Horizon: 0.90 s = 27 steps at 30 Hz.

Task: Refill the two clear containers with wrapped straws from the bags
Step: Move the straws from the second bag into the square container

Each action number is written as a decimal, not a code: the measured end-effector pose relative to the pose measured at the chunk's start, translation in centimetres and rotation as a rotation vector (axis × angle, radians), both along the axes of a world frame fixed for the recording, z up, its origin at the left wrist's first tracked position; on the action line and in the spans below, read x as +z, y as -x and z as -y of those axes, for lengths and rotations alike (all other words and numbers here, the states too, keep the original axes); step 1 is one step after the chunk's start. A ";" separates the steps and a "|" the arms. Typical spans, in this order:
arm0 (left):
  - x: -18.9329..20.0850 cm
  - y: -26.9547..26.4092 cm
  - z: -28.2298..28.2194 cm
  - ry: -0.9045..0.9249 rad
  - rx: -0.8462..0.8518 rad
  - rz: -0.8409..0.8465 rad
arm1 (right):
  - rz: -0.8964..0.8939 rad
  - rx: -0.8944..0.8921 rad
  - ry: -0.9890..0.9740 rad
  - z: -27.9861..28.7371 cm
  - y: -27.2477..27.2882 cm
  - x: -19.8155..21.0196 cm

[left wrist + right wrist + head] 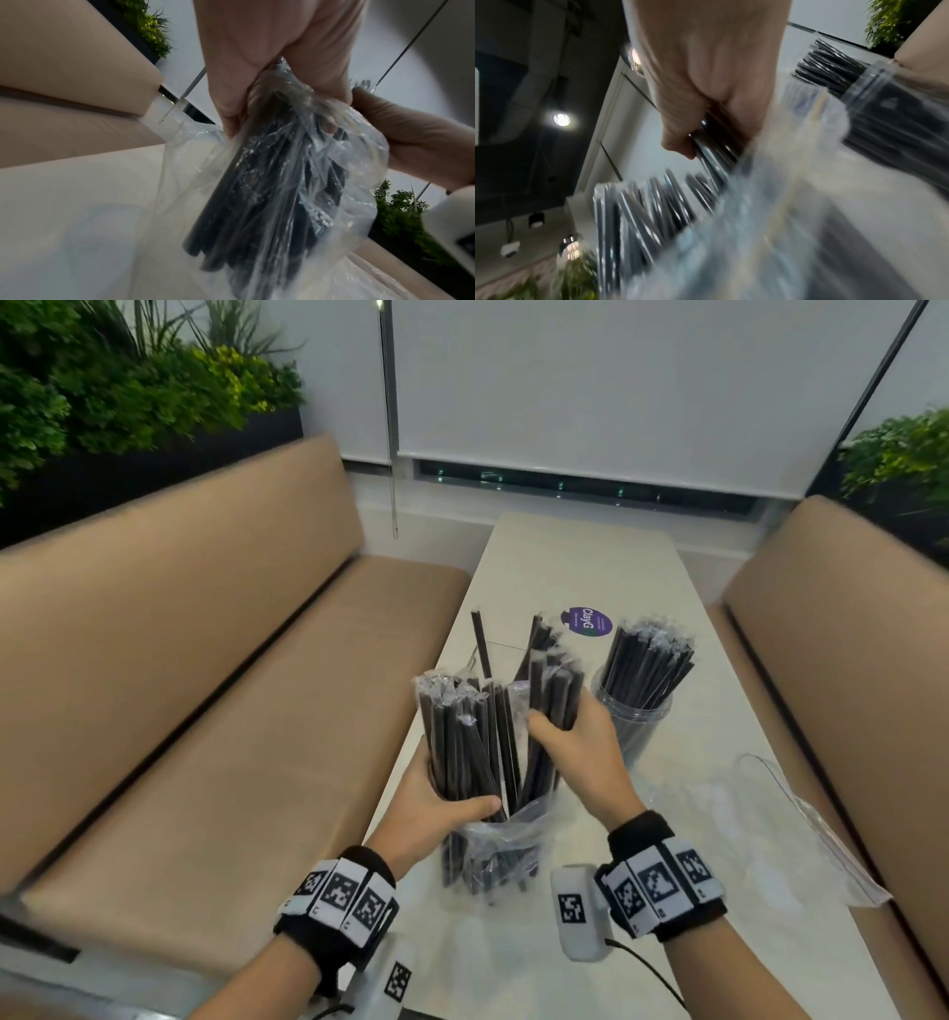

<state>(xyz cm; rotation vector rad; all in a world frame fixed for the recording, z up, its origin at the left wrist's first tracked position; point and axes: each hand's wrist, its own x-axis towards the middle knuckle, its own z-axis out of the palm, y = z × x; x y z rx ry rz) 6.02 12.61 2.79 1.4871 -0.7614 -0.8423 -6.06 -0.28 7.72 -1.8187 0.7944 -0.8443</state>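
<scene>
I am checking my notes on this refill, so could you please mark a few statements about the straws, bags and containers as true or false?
1. The left hand grips a bundle of black wrapped straws that stands in a clear bag. True.
2. The right hand is free and holds nothing. False: it grips some of the straws.
3. The clear container on the right already holds straws. True.
4. An empty bag lies on the bench. False: it lies on the table.
</scene>
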 end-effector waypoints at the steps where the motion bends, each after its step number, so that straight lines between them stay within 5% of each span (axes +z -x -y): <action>1: 0.2 -0.3 0.2 -0.007 -0.006 0.003 | 0.031 -0.014 0.008 0.4 0.0 1.0; 12: 0.0 -2.1 -0.8 -0.042 0.015 0.009 | 0.452 -0.082 -0.038 4.6 0.1 13.7; 16: -0.6 -2.3 -1.7 -0.019 0.029 -0.028 | 0.622 -0.082 0.092 6.8 -1.7 17.7; 20: -1.3 -2.7 -2.5 -0.006 0.040 -0.059 | 0.453 -0.162 0.210 7.0 -6.1 13.5; 27: -2.2 -3.9 -3.8 -0.015 0.095 -0.089 | 0.211 -0.234 -0.091 7.1 -9.0 1.9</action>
